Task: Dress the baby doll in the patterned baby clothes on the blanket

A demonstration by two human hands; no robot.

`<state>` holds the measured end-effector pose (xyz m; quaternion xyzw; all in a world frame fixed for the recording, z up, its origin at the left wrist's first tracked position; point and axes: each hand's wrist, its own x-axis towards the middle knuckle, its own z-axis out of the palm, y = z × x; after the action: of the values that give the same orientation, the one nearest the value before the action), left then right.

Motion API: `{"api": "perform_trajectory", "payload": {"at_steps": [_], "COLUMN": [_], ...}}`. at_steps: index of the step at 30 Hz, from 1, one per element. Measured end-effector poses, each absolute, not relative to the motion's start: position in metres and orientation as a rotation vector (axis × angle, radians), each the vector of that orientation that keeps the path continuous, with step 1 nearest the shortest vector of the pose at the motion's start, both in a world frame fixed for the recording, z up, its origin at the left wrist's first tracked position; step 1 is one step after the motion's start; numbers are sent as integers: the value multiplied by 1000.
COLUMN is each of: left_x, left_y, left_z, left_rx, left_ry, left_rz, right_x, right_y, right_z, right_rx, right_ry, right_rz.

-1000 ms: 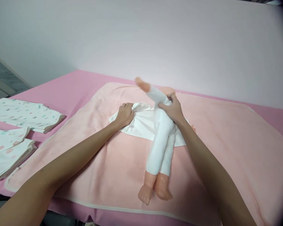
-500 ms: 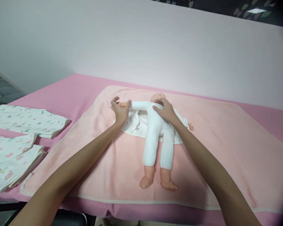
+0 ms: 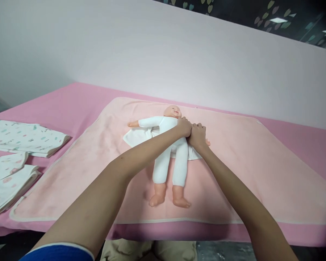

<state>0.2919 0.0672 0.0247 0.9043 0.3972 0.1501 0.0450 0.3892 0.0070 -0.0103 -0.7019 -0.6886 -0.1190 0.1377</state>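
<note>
A baby doll (image 3: 167, 125) with a white cloth body lies on its back, head away from me. Under it is spread a white baby shirt (image 3: 137, 137), whose flap shows by the doll's arm on the left. My left hand (image 3: 184, 127) reaches across the doll's chest, fingers closed on the shirt at the shoulder on the right. Touching it, my right hand (image 3: 197, 136) is closed on the shirt's sleeve over the doll's arm. Both hands hide most of that arm; only the doll's small hand (image 3: 208, 143) pokes out beyond them.
A peach blanket (image 3: 233, 174) with a pale edge lies under the doll on a pink-covered table (image 3: 78, 105). Folded printed baby clothes (image 3: 29, 136) lie to the left, with another folded piece (image 3: 11, 185) nearer. A white wall (image 3: 163, 54) rises behind the table.
My left hand has left the doll's arm on the left and crossed to the right shoulder. My right hand has moved from the chest to the arm on the right. The view has shifted slightly.
</note>
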Motion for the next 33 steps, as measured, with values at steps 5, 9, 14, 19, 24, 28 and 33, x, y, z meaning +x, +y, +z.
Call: {"api": "perform_trajectory", "payload": {"at_steps": [5, 9, 14, 19, 24, 28, 33], "left_x": [273, 236, 213, 201, 192, 199, 158], "left_y": [64, 64, 66, 68, 70, 66, 59], "left_z": [20, 18, 16, 21, 24, 20, 16], "left_rx": [2796, 2704, 2497, 2356, 2357, 2525, 2515], "left_ry": [1299, 1311, 1267, 1288, 1252, 1128, 1165], "left_rz": [404, 773, 1112, 1235, 1195, 1001, 952], "right_x": [402, 414, 420, 432, 443, 446, 454], "right_y": [-2, -15, -27, -23, -28, -48, -53], "right_z": [-11, -13, -18, -23, -8, 37, 55], "right_rx": [-2010, -2016, -1986, -2035, -1748, -1399, -1610], "right_ry": [-1935, -1843, -1815, -1691, -1591, -1715, -1808], "right_rz": [-247, -177, -145, -47, 246, 326, 410]}}
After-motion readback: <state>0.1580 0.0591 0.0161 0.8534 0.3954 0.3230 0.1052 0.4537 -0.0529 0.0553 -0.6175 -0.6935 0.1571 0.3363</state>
